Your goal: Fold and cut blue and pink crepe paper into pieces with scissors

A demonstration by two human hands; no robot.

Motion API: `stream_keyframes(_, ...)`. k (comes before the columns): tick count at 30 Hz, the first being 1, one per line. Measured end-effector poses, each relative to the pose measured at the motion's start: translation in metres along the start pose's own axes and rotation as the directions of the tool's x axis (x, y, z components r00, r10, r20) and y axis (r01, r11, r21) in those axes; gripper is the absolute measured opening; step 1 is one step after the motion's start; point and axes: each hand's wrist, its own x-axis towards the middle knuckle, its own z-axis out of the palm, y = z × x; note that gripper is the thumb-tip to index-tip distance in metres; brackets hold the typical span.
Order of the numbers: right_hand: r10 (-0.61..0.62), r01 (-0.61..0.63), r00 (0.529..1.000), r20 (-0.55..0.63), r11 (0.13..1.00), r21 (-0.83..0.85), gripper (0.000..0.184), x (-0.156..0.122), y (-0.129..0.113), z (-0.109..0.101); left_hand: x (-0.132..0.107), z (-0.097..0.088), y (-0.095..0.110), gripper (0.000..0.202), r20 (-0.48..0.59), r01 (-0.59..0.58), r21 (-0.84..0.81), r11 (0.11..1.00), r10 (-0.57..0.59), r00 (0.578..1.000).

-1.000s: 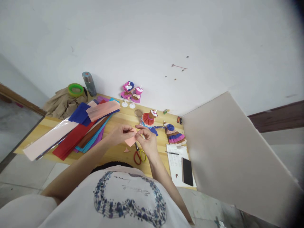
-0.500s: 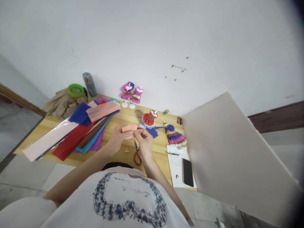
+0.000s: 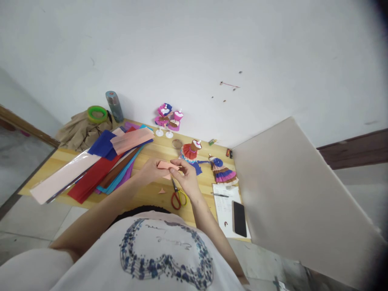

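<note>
Between my two hands is a small piece of peach crepe paper [image 3: 167, 165], held above the table. My left hand [image 3: 151, 171] grips its left end, and my right hand [image 3: 186, 176] pinches the right end between thumb and fingers. Below my right hand lie scissors [image 3: 176, 200] with one red and one yellow handle. A small peach paper scrap [image 3: 162, 190] rests to their left. Just beyond my hands stands a mini dress form [image 3: 190, 150] in a red, white and blue ruffled skirt, with a blue paper piece [image 3: 197, 168] beside it.
Coloured crepe paper sheets [image 3: 101, 167] cover the table's left side. A flask [image 3: 114, 106] and a green tape roll [image 3: 97, 114] sit behind. At right are a ruffled paper dress [image 3: 222, 171], a written sheet [image 3: 222, 208], a phone [image 3: 239, 218] and a tall board [image 3: 287, 190].
My right hand has shifted slightly right, its fingers now over the paper's edge. The peach paper has tilted and looks narrower. The scissors' yellow handle has come into view.
</note>
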Motion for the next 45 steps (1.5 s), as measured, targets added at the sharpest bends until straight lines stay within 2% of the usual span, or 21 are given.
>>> stream_keyframes(2,-0.029,0.030,1.000,0.008,0.996,-0.083,0.006,0.001,-0.004,-0.001,0.001,-0.003,-0.001,0.007,0.052,0.007,0.108,0.994,-0.013,0.999)
stream_keyframes(6,0.002,-0.001,1.000,0.014,0.995,-0.098,0.016,0.003,-0.005,-0.001,0.005,-0.006,-0.006,0.015,0.059,-0.037,0.210,0.977,0.025,0.998)
stream_keyframes(9,0.107,-0.105,0.991,-0.075,0.994,0.030,0.018,0.005,0.000,0.002,0.006,-0.006,-0.006,0.048,-0.083,-0.112,0.168,0.979,0.127,0.988)
stream_keyframes(11,0.163,-0.147,0.977,-0.140,0.982,0.117,0.020,0.007,0.004,0.003,0.002,-0.006,-0.003,0.056,-0.234,-0.163,0.102,0.981,0.183,0.955)
stream_keyframes(14,0.191,-0.155,0.961,-0.199,0.971,0.183,0.021,0.009,0.010,0.006,-0.012,-0.006,0.000,0.030,-0.443,-0.212,0.005,0.977,0.192,0.875)
stream_keyframes(15,0.200,-0.156,0.957,-0.212,0.966,0.205,0.020,0.010,0.011,0.008,-0.018,-0.005,0.000,0.020,-0.460,-0.202,-0.026,0.979,0.167,0.872)
stream_keyframes(16,0.210,-0.158,0.952,-0.223,0.960,0.230,0.020,0.010,0.012,0.010,-0.022,-0.003,-0.001,0.015,-0.427,-0.171,-0.063,0.983,0.128,0.895)
stream_keyframes(18,0.230,-0.160,0.945,-0.233,0.945,0.284,0.021,0.009,0.013,0.015,-0.029,0.004,-0.005,0.025,-0.238,-0.044,-0.147,0.988,0.008,0.971)
stream_keyframes(20,0.248,-0.165,0.943,-0.222,0.927,0.336,0.023,0.006,0.011,0.022,-0.031,0.015,-0.012,0.030,-0.063,0.084,-0.262,0.961,-0.104,0.993)
stream_keyframes(21,0.265,-0.174,0.943,-0.203,0.910,0.377,0.025,0.005,0.009,0.026,-0.030,0.020,-0.015,0.032,-0.039,0.111,-0.343,0.933,-0.133,0.990)
stream_keyframes(24,0.335,-0.214,0.933,-0.131,0.810,0.547,0.027,0.000,0.002,0.034,-0.026,0.032,-0.021,0.038,-0.087,0.088,-0.536,0.839,-0.158,0.984)
stream_keyframes(26,0.368,-0.221,0.924,-0.104,0.738,0.638,0.026,-0.003,-0.003,0.037,-0.024,0.035,-0.021,0.041,-0.116,0.073,-0.586,0.807,-0.173,0.978)
stream_keyframes(29,0.384,-0.224,0.919,-0.085,0.690,0.689,0.028,-0.005,-0.009,0.039,-0.023,0.036,-0.018,0.041,-0.147,0.053,-0.641,0.766,-0.191,0.971)
stream_keyframes(33,0.396,-0.267,0.918,-0.028,0.669,0.694,0.026,-0.008,-0.012,0.041,-0.021,0.036,-0.015,0.030,-0.204,0.001,-0.659,0.752,-0.180,0.962)
stream_keyframes(38,0.360,-0.236,0.932,-0.046,0.697,0.677,0.025,-0.010,-0.010,0.047,-0.017,0.038,-0.015,0.024,-0.284,-0.063,-0.634,0.771,-0.156,0.946)
stream_keyframes(45,0.355,-0.216,0.933,-0.049,0.667,0.713,0.024,-0.012,-0.003,0.052,-0.013,0.043,-0.013,0.019,-0.334,-0.094,-0.706,0.702,-0.212,0.918)
